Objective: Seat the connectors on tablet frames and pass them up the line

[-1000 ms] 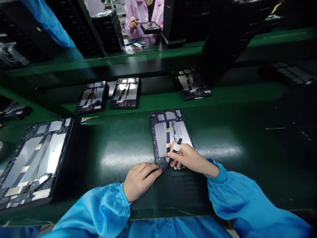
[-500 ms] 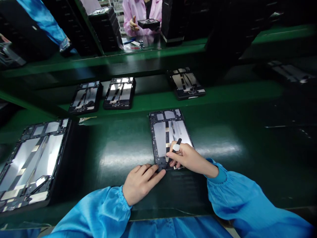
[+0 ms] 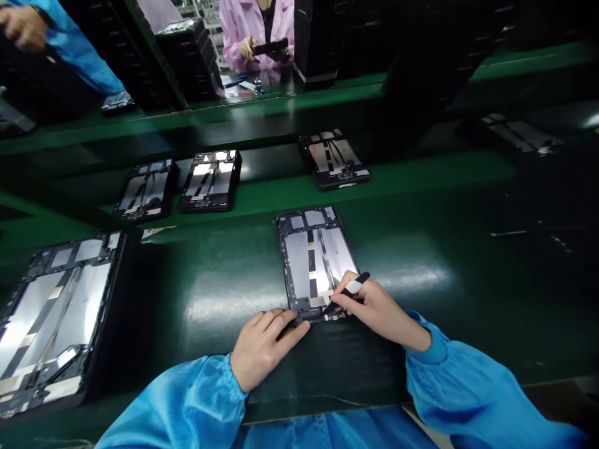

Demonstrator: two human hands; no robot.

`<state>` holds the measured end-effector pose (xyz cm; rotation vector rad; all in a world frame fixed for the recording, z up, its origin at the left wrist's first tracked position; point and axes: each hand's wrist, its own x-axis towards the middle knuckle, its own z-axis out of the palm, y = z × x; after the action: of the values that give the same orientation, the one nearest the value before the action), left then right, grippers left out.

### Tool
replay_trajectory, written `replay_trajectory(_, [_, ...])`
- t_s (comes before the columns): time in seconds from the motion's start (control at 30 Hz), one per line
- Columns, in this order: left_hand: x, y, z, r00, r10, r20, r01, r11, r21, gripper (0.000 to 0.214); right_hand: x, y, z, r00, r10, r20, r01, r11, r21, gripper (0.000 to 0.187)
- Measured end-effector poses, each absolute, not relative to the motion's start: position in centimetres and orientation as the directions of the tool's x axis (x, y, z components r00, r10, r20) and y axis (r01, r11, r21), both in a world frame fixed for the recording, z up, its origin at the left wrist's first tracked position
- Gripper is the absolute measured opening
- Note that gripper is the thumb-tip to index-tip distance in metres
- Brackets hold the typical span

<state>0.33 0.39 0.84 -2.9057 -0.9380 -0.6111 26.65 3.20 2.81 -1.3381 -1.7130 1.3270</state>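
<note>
Head view: a dark tablet back frame (image 3: pixel 312 262) lined with silver foil panels lies flat on a green surface (image 3: pixel 412 209), straight ahead of the person and turned slightly askew. Its lower edge is pinned by the left hand (image 3: pixel 266 349), with the fingers spread across it, while a black pen-shaped tool (image 3: pixel 350 289) with a white band is gripped in the right hand (image 3: pixel 380 315), its tip set at that same edge. The hands are held just apart, not touching each other. The foil panels and narrow strips appear to be in place already, and no cover is laid over them; what remains to be done to the frame cannot be judged. Three more frames (image 3: pixel 210 181) are set on a raised green step beyond, and a further frame (image 3: pixel 56 318) is placed at the left on a black base. Stacked black trays (image 3: pixel 187 59) are seen farther off, their contents hidden. Another dark frame (image 3: pixel 270 47) is held by a co-worker in a pink smock (image 3: pixel 234 31), and a blue sleeve (image 3: pixel 70 53) is seen at the upper left.
</note>
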Motion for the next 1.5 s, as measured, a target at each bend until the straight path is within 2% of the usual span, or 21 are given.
replay_trajectory(0.13, [0.5, 0.4, 0.5, 0.735, 0.54, 0.41, 0.545, -0.83, 0.117, 0.029, 26.6, 3.3, 2.6, -0.308, 0.937, -0.163, 0.275, -0.076, -0.958, 0.019])
replay_trajectory(0.4, [0.6, 0.4, 0.3, 0.756, 0.543, 0.365, 0.565, -0.823, 0.054, 0.038, 26.6, 3.3, 2.6, -0.291, 0.942, -0.167, 0.327, -0.067, -0.943, 0.019])
replay_trajectory(0.63, [1.7, 0.2, 0.7, 0.734, 0.615, 0.29, 0.62, -0.78, 0.084, 0.039, 26.6, 3.2, 2.5, -0.29, 0.949, -0.127, 0.353, -0.017, -0.935, 0.019])
replay_trajectory(0.73, [2.4, 0.6, 1.1, 0.728, 0.645, 0.233, 0.64, -0.761, 0.105, 0.039, 26.7, 3.1, 2.3, -0.286, 0.954, -0.084, 0.36, 0.025, -0.933, 0.02])
replay_trajectory(0.8, [2.2, 1.1, 1.2, 0.738, 0.632, 0.236, 0.61, -0.775, 0.168, 0.035, 26.9, 3.0, 1.9, -0.251, 0.968, -0.019, 0.353, 0.074, -0.933, 0.021])
replay_trajectory(0.93, [0.9, 1.7, 1.0, 0.745, 0.583, 0.325, 0.508, -0.811, 0.29, 0.029, 27.1, 2.8, 0.9, 0.039, 0.976, 0.213, 0.315, 0.19, -0.93, 0.025])
replay_trajectory(1.0, [0.5, 1.4, 0.8, 0.724, 0.574, 0.382, 0.503, -0.819, 0.277, 0.023, 26.7, 3.0, 0.5, 0.105, 0.969, 0.222, 0.252, 0.19, -0.949, 0.026])
replay_trajectory(1.07, [0.6, 1.1, 0.7, 0.722, 0.554, 0.415, 0.514, -0.831, 0.214, 0.024, 25.5, 3.6, 0.1, 0.051, 0.984, 0.17, 0.155, 0.16, -0.975, 0.028])
replay_trajectory(1.17, [0.6, 1.7, 0.8, 0.727, 0.592, 0.348, 0.606, -0.791, 0.081, 0.031, 23.0, 5.5, 0.1, -0.074, 0.995, 0.072, -0.023, 0.071, -0.997, 0.034])
replay_trajectory(1.23, [0.4, 3.8, 1.0, 0.651, 0.699, 0.296, 0.713, -0.697, 0.078, 0.035, 21.5, 7.0, 0.5, -0.076, 0.997, 0.019, -0.129, 0.009, -0.992, 0.036])
replay_trajectory(1.33, [0.2, 9.8, 1.0, 0.463, 0.84, 0.283, 0.832, -0.522, 0.19, 0.037, 20.6, 8.2, 1.0, -0.015, 1.0, 0.017, -0.183, 0.014, -0.983, 0.035])
replay_trajectory(1.5, [-0.5, 21.7, 0.2, 0.166, 0.913, 0.373, 0.888, -0.303, 0.345, 0.04, 23.6, 7.0, -0.4, 0.102, 0.995, -0.009, -0.025, -0.007, -1.0, 0.036])
